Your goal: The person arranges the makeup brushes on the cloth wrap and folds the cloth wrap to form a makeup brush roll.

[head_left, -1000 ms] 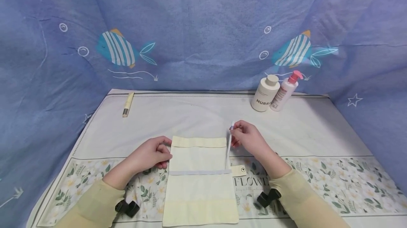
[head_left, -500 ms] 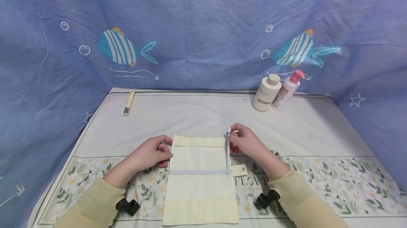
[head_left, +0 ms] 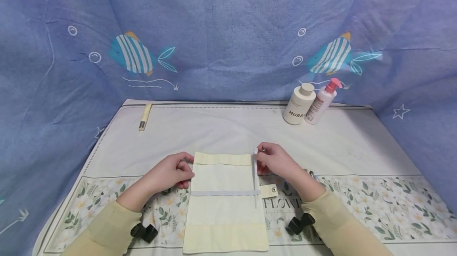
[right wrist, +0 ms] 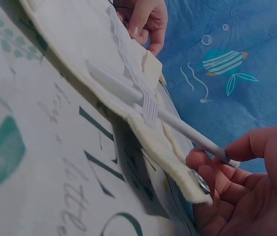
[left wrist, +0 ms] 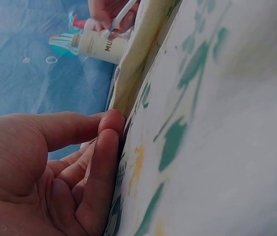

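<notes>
A cream fabric roll-up pouch [head_left: 225, 212] lies flat and unrolled, with a pale grey elastic band [head_left: 223, 193] across its middle and a snap tab [head_left: 269, 191] at its right edge. My left hand [head_left: 175, 172] holds the pouch's left edge between thumb and curled fingers. At the upper right corner my right hand [head_left: 276, 161] pinches the top end of a slim white pen-like stick [right wrist: 187, 130]. The stick passes under the elastic at its right end, and its tapered lower tip shows beyond the band.
A cream bottle [head_left: 299, 105] and a pink-topped pump bottle [head_left: 320, 103] stand at the back right. A small cream tube [head_left: 144, 117] lies at the back left. Something thin [head_left: 313, 175] shows partly behind the right forearm. A blue fish-print curtain [head_left: 221, 37] hangs behind the table.
The stick has slid down toward me under the elastic, its tip now past the band. My right hand has moved slightly down with it. The left hand has stayed in place.
</notes>
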Demonstrator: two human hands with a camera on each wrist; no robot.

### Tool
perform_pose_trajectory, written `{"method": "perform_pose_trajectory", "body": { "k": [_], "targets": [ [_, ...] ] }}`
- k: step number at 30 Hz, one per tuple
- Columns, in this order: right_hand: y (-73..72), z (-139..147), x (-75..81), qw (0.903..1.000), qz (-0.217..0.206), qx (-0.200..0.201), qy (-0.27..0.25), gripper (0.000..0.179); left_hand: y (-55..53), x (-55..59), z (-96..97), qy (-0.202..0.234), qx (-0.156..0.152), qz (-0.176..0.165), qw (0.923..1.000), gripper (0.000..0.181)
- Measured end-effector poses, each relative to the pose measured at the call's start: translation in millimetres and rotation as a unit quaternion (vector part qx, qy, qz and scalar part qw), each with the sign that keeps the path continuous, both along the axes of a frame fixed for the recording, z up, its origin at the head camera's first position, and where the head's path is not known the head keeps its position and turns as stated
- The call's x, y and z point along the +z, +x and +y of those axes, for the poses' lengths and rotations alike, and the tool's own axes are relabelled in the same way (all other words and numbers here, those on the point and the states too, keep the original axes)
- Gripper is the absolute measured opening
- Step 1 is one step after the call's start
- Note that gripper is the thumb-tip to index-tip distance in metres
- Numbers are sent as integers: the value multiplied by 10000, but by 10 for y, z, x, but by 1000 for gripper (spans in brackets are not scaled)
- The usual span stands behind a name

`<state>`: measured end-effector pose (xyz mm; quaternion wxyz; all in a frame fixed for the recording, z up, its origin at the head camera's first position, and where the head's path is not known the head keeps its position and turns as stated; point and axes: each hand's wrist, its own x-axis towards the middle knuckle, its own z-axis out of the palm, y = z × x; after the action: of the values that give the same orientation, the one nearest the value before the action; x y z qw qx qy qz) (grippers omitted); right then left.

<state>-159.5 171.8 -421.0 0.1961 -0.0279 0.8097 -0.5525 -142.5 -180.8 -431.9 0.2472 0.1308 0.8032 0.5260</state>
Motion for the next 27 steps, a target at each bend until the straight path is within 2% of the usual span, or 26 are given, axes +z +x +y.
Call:
{"method": "perform_pose_trajectory", "body": {
  "k": [8, 13, 18, 27],
  "targets": [
    [25, 14, 32, 9982, 73, 338, 484, 22, -6, 7, 2, 16, -12, 42, 10000, 45],
    [56, 24, 35, 9927, 58, 765, 930, 29, -8, -9, 3, -32, 6, 29, 10000, 44],
    [94, 24, 50, 9871, 92, 1076, 1178, 29, -6, -18, 1, -78, 21, 27, 10000, 43],
    [107, 5, 78, 9802, 173, 1166, 1590, 27, -5, 8, 5, 27, 6, 47, 10000, 46]
  ]
}}
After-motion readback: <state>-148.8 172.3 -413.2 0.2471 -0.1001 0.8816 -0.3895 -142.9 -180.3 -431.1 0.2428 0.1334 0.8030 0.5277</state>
